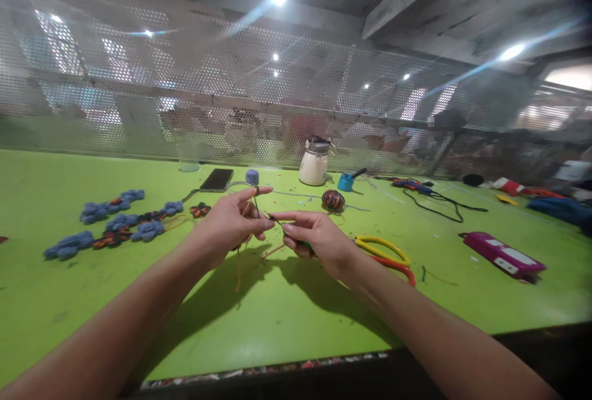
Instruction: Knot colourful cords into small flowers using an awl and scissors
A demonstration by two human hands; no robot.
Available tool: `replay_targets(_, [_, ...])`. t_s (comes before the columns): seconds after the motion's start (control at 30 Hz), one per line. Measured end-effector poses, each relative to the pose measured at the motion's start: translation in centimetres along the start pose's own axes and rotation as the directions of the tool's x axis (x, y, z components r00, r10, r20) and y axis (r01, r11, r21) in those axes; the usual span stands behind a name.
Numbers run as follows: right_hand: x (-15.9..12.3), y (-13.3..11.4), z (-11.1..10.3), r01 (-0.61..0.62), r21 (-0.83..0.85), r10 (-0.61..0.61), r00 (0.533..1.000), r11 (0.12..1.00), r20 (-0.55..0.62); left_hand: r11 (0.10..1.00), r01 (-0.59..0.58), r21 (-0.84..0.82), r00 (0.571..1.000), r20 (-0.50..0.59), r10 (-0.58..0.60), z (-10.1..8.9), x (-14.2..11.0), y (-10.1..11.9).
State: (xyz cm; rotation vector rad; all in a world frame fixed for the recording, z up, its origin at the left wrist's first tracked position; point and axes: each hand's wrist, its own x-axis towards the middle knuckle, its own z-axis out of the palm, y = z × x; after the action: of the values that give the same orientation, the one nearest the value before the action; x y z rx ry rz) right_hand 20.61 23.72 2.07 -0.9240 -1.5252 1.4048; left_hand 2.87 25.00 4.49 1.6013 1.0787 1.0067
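My left hand is closed on multicoloured yarn, which loops over the raised index finger; loose orange ends hang below. In my right hand is a thin crochet hook, with a bit of green handle showing under the fingers. Its tip meets the dark yarn between the two hands. Beyond my right hand lies a ball of dark orange-and-black yarn. To the left rest several crocheted flowers in blue and a small orange-and-black one.
On the green table are yellow-and-red-handled scissors, a purple box-shaped device, a phone, a blue yarn ball, a white jug, a blue cup and a corded tool. A perforated screen stands behind.
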Motion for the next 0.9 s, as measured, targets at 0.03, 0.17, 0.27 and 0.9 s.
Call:
replay_targets(0.03, [0.0,0.0,0.0,-0.002,0.009,0.002,1.0,1.0,0.002,1.0,-0.001,0.009,1.0,0.006,0.001,0.0,0.0,-0.1])
replay_targets(0.17, [0.3,0.1,0.0,0.043,-0.094,-0.046,0.999,0.995,-0.029,0.998,-0.042,0.055,0.998,0.039,0.04,0.1,0.3,-0.7])
replay_targets(0.27, [0.6,0.4,0.2,0.034,-0.163,-0.048,0.996,0.986,-0.081,0.978,-0.11,0.177,0.994,0.023,0.107,0.8,0.4,-1.4])
replay_targets(0.9, [0.2,0.4,0.5,0.227,0.105,-0.214,0.969,0.968,-0.121,0.903,-0.018,-0.43,0.999,-0.036,0.003,0.8,-0.5,0.4])
